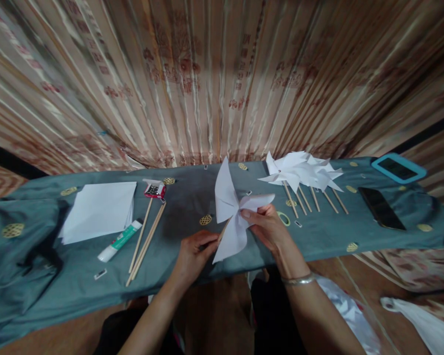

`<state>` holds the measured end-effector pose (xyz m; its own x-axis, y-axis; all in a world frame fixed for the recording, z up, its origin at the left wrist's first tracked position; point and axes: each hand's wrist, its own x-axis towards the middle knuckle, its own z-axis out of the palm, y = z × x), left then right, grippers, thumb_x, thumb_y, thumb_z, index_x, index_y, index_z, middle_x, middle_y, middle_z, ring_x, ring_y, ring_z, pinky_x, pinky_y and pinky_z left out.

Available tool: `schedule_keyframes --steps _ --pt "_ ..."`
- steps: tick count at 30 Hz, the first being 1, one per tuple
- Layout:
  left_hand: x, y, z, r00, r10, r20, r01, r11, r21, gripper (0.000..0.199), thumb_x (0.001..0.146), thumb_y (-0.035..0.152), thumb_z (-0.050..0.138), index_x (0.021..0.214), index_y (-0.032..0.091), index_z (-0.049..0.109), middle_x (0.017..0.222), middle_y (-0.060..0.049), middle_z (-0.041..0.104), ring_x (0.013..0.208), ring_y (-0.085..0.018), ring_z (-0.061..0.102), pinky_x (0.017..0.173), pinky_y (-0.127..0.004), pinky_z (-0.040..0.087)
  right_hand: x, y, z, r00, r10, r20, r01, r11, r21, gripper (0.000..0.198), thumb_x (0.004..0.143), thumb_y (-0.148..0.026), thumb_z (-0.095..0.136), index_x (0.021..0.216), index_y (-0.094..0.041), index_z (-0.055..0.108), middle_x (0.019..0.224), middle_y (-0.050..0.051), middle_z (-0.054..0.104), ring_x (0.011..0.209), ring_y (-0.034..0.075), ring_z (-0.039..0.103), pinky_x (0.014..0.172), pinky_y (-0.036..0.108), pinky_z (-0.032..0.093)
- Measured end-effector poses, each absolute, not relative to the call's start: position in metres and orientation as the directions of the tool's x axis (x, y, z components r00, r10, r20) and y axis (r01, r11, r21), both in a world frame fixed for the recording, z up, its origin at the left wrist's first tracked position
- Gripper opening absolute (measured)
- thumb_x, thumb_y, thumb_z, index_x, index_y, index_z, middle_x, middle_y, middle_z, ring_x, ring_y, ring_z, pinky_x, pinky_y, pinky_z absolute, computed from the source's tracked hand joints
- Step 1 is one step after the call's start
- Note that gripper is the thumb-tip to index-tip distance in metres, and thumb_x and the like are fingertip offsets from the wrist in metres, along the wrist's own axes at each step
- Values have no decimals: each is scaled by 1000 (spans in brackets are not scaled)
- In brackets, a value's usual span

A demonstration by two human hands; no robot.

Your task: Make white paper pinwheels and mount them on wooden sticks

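Observation:
A white paper pinwheel is held up over the front middle of the table, its blades spread. My left hand pinches its thin wooden stick, most of which is hidden by the blades and fingers. With thumb and fingers, my right hand grips the pinwheel at its centre, the thumb beside the hub. Right of that hand lies a small pale green ring, perhaps a tape roll. Several white pinwheels on wooden sticks lie overlapped behind it.
At left are a stack of white paper, a green and white glue tube, loose wooden sticks and a small red box. A black phone and a blue-framed device lie at right. Curtains hang behind the table.

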<state>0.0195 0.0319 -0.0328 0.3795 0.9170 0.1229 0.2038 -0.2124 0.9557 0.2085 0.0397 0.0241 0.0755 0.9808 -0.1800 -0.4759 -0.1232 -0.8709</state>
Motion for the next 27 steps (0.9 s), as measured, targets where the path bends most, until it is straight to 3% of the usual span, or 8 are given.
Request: schedule_keyframes --steps 6,11,17,23,27 --pt "16 32 -37 360 898 252 206 -340 918 21 83 33 60 70 21 71 67 -4 71 57 -17 64 55 -26 49 205 42 24 90 974 -208 -464 -144 -874 33 41 -35 92 68 -23 77 68 0 76 62 14 67 64 26 54" --pt "15 32 -41 330 879 345 257 -436 863 16 85 28 57 85 24 73 86 -5 76 77 -21 71 69 -31 56 201 42 23 90 976 -200 -483 -133 -865 33 42 -34 92 69 -22 77 69 1 76 62 15 67 65 27 54" --pt "14 32 -41 376 818 435 333 -557 761 19 87 22 56 79 22 73 75 -4 75 71 -19 71 63 -27 55 194 43 21 130 969 -211 -498 -120 -859 31 43 -34 92 67 -23 77 72 0 77 61 14 66 64 27 54" --pt "17 29 -37 340 844 415 380 -527 760 26 90 24 53 76 19 74 68 -4 70 61 -15 66 57 -23 51 185 44 19 181 948 -261 -553 -121 -824 31 39 -34 93 61 -23 74 66 -2 75 55 11 63 57 24 52" --pt "18 29 -35 328 862 386 363 -492 792 26 88 23 55 69 19 72 70 -5 70 64 -16 66 59 -23 51 182 44 17 199 942 -269 -571 -111 -813 31 40 -34 92 63 -23 75 65 -2 75 56 12 63 55 23 52"
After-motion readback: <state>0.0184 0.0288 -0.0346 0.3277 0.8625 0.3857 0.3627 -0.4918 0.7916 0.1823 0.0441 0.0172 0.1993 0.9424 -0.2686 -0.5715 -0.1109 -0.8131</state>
